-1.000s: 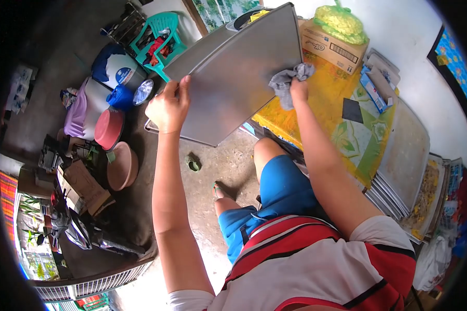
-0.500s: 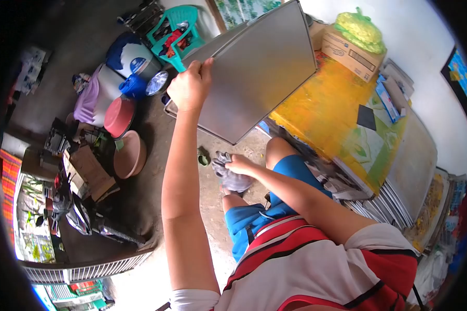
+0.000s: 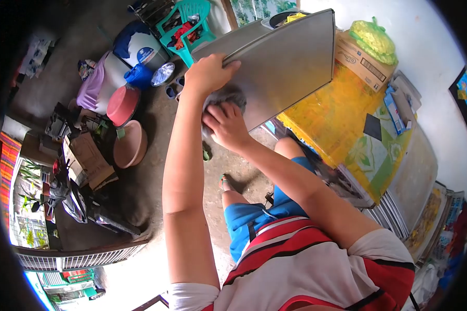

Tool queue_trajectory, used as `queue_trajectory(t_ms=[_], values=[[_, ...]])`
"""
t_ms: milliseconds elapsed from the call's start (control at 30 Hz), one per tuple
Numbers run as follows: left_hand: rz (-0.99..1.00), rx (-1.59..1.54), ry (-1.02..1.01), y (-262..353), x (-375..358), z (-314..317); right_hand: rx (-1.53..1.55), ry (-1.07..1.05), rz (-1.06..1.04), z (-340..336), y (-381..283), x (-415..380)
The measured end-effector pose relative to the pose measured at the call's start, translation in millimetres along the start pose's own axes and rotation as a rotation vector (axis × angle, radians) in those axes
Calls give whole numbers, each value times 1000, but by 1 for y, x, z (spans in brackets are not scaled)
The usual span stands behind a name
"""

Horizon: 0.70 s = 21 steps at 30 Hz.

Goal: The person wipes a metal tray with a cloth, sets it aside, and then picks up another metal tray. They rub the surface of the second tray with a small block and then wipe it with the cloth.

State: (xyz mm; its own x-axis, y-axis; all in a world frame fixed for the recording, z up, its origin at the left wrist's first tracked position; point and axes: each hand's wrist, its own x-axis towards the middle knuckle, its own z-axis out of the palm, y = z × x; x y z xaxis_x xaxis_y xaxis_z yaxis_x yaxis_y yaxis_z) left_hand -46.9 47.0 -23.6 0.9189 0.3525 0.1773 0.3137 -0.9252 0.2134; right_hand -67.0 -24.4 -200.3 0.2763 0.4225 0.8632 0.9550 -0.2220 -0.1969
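My left hand (image 3: 208,78) grips the near edge of a large, flat metal tray (image 3: 290,62), which it holds up at a tilt. The tray has a thin raised rim and a dull grey face. My right hand (image 3: 228,126) presses a grey cloth (image 3: 232,96) to the tray's face, close to the edge below my left hand. The fingers of my right hand are bent over the cloth and partly cover it.
A table with a yellow cover (image 3: 316,106) stands at the right, bearing a cardboard box (image 3: 363,65) and a yellow-green bag (image 3: 373,40). Stacked trays (image 3: 407,176) lean beside it. Basins (image 3: 131,145), a green chair (image 3: 194,39) and a motorcycle (image 3: 75,202) stand left.
My right hand has lifted the cloth from beneath the tray up against its face. The tray has shifted a little to the right and turned.
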Motion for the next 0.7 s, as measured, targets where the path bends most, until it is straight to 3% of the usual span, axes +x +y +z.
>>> queue_trajectory(t_ms=[67, 133, 200, 300, 333, 400, 467, 533, 700], values=[[3, 8, 10, 1, -2, -2, -96, -162, -153, 6, 20, -46], [12, 8, -7, 1, -10, -3, -115, -358, -72, 36, 57, -134], [46, 39, 70, 2, -22, -1, 33, -702, 511, 17, 77, -177], [96, 58, 168, 2, -32, 7, 253, -473, 789, 18, 109, -177], [91, 59, 189, 3, -37, 6, 555, -417, 996, -7, 108, -143], [87, 67, 235, 11, -51, -2, 788, -114, 1299, 2, 132, -133], [116, 174, 304, 19, -63, -14, 1078, 264, 1337, -45, 119, -79], [131, 244, 352, 25, -76, -27, 1321, 318, 1302, -85, 119, -45], [320, 460, 597, 21, -95, -19, 1468, 408, 1176, -126, 124, 0]])
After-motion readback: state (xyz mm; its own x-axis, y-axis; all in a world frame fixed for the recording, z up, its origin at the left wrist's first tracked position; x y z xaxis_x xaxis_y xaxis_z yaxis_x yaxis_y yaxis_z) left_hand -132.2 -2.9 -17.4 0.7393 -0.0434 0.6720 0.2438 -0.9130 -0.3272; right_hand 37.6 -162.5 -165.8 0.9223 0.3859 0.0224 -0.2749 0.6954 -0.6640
